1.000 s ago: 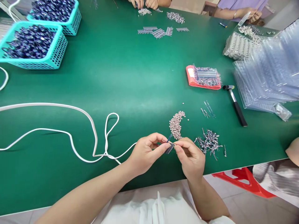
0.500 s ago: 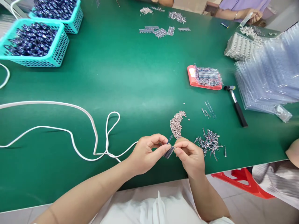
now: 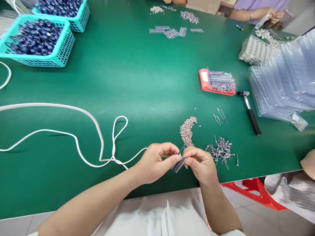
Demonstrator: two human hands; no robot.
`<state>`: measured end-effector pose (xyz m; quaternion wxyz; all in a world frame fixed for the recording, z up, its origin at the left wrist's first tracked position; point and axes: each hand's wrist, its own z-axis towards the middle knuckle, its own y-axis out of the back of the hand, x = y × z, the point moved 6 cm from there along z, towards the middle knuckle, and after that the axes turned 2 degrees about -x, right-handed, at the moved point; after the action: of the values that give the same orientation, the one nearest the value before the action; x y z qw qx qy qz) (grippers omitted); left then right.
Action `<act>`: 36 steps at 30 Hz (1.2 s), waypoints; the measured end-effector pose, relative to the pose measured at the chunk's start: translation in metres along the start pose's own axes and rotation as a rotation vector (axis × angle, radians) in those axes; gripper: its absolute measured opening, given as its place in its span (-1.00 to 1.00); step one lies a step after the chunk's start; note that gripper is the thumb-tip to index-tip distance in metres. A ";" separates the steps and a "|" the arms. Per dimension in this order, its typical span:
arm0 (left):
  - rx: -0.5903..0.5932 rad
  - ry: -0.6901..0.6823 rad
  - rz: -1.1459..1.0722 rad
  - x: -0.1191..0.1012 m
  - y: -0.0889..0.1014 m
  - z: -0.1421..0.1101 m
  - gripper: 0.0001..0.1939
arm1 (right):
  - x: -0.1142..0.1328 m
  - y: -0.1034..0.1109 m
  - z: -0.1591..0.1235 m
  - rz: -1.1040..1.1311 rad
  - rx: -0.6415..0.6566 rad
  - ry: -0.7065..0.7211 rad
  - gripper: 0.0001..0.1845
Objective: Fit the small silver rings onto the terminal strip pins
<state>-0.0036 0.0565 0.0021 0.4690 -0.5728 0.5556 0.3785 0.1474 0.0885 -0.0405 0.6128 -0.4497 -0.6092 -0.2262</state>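
Near the front edge of the green table (image 3: 137, 82), my left hand (image 3: 154, 162) and my right hand (image 3: 200, 164) meet. Both pinch a small blue strip of parts (image 3: 178, 164) between thumb and fingers. Just beyond the hands lies a pile of small silvery beads (image 3: 187, 128). A heap of blue leaded components (image 3: 220, 150) lies to the right of my right hand.
A white cable (image 3: 81, 134) loops at the left. Two teal baskets (image 3: 57, 57) of dark blue parts stand far left. A red tray (image 3: 206, 86) of parts, a small hammer (image 3: 249, 112) and clear plastic trays (image 3: 283, 82) lie at the right. Other people's hands (image 3: 273, 14) work at the far edge.
My hands stay together on the blue strip, which has turned slightly lower between them. The view has shifted a little.
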 end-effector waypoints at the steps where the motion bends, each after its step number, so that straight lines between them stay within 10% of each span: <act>1: -0.002 -0.001 -0.002 0.000 0.000 0.000 -0.90 | 0.000 0.000 0.000 -0.007 -0.005 -0.003 -0.92; 36: 0.060 -0.036 0.124 -0.001 -0.003 -0.001 -0.84 | 0.000 -0.004 0.004 0.019 0.032 -0.092 -0.91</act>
<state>-0.0007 0.0555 0.0041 0.4716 -0.5162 0.5926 0.4000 0.1424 0.0897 -0.0397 0.5935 -0.4555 -0.6359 -0.1896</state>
